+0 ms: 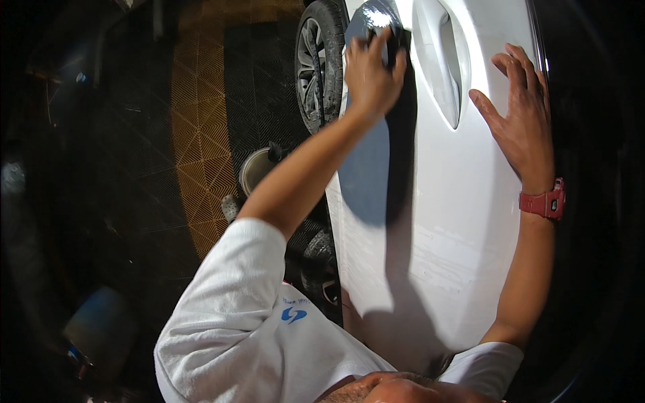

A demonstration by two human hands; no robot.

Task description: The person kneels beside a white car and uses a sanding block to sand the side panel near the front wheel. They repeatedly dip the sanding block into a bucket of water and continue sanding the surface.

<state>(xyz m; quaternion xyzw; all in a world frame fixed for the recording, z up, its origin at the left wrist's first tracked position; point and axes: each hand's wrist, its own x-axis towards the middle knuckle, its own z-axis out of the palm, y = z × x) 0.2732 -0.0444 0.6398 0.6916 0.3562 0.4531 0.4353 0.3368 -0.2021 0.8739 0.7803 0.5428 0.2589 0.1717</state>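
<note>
Beside me is the side of a white car (pixel 443 221), with a long grey patch (pixel 365 161) on it. My left hand (pixel 373 77) is at the far end of the patch, where the surface shines with glare. Its fingers are bent over a dark thing that they and the shadow mostly hide. My right hand (pixel 521 117) rests on the white panel near its right edge, fingers spread and nothing in them. Between the hands lies the door handle (pixel 449 67) in its recess. A red watch (pixel 543 200) is on my right wrist.
A car wheel (pixel 317 67) stands to the left of my left hand. The dark tiled floor (pixel 127 148) has an orange-brown strip (pixel 199 127). A round pale container (pixel 254 171) sits on the floor by my left forearm. A blurred bluish object (pixel 101 316) is at lower left.
</note>
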